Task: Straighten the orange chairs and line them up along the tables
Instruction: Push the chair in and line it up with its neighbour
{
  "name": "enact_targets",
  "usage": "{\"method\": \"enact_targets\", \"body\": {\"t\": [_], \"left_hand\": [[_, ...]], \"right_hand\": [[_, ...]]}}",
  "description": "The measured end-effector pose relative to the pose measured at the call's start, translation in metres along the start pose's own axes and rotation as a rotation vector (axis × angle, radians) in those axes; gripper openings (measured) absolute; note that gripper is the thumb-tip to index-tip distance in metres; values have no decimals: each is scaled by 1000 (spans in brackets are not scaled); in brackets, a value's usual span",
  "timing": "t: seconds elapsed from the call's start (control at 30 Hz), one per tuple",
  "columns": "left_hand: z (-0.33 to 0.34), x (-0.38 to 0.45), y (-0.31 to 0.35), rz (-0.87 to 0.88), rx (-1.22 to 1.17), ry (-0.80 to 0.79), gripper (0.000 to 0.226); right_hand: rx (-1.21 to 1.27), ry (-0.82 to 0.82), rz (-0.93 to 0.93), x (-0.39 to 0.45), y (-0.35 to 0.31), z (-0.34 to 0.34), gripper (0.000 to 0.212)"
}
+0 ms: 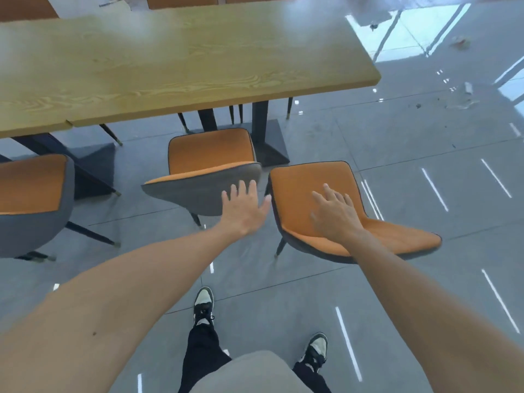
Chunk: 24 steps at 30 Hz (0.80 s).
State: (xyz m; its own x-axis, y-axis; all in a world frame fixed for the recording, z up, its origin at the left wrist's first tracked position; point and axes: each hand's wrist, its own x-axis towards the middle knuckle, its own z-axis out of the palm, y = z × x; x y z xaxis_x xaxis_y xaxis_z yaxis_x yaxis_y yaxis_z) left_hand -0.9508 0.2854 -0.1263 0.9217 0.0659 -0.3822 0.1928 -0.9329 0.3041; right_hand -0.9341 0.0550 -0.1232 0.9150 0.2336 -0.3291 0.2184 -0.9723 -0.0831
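Three orange chairs with grey backs stand on the near side of the long wooden table [170,66]. The middle chair [209,154] faces the table with its grey back towards me. The right chair [397,236] is turned askew, angled away from the table, almost touching the middle one. My left hand [243,208] is open with fingers spread, over the right end of the middle chair's back. My right hand [334,214] is open and lies flat over the right chair's orange surface; whether it presses down I cannot tell. The left chair [31,182] is cut off by the frame edge.
More orange chairs [181,1] show beyond the table's far edge. Dark table pedestals [266,143] stand just behind the two nearer chairs. Glossy grey floor tiles stretch to the right, with scraps of litter [459,41] further off. My feet [202,304] are behind the chairs.
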Motion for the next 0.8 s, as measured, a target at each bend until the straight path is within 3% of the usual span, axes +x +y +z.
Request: {"method": "enact_targets", "body": {"t": [0.17, 0.3, 0.5, 0.6, 0.67, 0.8], "left_hand": [[72, -49, 120, 58, -81, -38, 72], [120, -71, 176, 47, -119, -149, 65], [146, -72, 192, -10, -146, -25, 47], [137, -62, 198, 6, -167, -4, 36], [136, -55, 199, -12, -172, -25, 41], [147, -41, 187, 9, -138, 26, 47]], "right_hand": [[19, 51, 38, -52, 90, 14, 54], [37, 64, 88, -85, 149, 40, 50], [115, 187, 24, -93, 178, 70, 49], [79, 150, 2, -80, 171, 72, 46], [45, 139, 14, -71, 167, 73, 45], [67, 297, -13, -58, 163, 81, 41]]}}
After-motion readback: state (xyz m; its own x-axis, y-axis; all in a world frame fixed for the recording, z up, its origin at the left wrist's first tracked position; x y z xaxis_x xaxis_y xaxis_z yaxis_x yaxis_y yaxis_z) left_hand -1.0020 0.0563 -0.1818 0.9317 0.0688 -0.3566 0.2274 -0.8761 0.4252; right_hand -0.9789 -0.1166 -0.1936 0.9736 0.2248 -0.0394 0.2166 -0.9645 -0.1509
